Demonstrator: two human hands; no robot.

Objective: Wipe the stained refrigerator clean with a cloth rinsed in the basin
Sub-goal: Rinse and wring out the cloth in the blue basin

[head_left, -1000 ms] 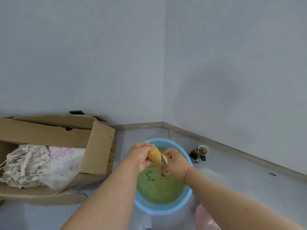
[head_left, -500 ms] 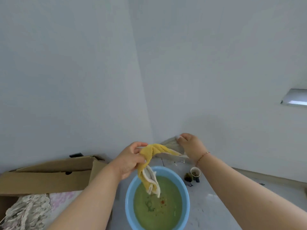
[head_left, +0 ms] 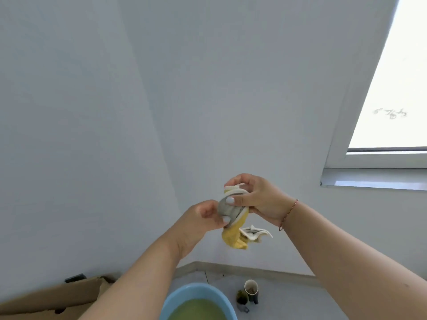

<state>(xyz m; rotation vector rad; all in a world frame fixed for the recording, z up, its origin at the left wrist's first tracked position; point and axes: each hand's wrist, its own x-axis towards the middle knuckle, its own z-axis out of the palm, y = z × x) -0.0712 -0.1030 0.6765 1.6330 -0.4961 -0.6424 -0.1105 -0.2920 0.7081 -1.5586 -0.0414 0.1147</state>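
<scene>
- Left hand: fingers pinching the cloth.
- Right hand: fingers curled, gripping the cloth's upper fold.
- Blue basin: greenish water, below the hands.

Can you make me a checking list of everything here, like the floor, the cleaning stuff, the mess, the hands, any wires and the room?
Surface: grey floor, bare around the basin.
Job's things: yellow and white cloth, held up in the air; blue basin of greenish water below; no refrigerator in view.
Clutter: cardboard box at lower left; paper cup beside a small dark item, too blurred to name.
Hands: left hand and right hand both pinch the cloth.
Cables: nothing seen.
Surroundings: white walls meeting in a corner; window at upper right.
</scene>
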